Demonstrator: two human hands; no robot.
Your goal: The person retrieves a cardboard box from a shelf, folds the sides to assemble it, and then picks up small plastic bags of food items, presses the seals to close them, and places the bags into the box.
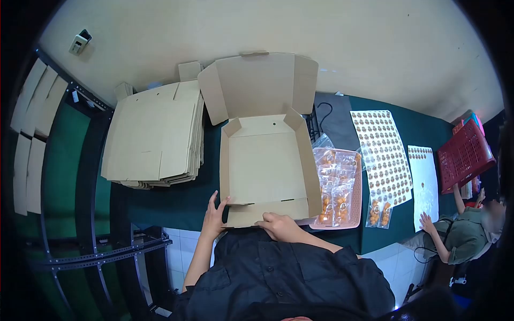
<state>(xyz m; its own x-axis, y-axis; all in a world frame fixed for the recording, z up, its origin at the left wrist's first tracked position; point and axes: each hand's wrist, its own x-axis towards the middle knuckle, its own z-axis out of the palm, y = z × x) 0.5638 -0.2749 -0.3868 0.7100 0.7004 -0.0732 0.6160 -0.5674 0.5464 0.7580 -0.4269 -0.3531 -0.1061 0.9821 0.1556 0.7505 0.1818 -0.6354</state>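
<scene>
Cardboard box sits right in front of me, wide open, its lid standing up on the side furthest from my hands. My right hand is curled, fingers bent over the edge of the front flap, so that's the one with an actual hold on it. My left hand is pretty loose, fingers spread and pointing away from me, touching the near left corner; can't really tell if the thumb is pinching anything there.

Beyond my left hand and off to its left there's a fat stack of flattened cardboard on the dark green tabletop. Just right of my right hand is a pink basket full of clear packets with orangey stuff inside. Further right, a big sticker sheet, with two more packets at its near end. Way past that, a co-worker has a hand flat on another sheet, and a dark red basket is tilted beyond it.
</scene>
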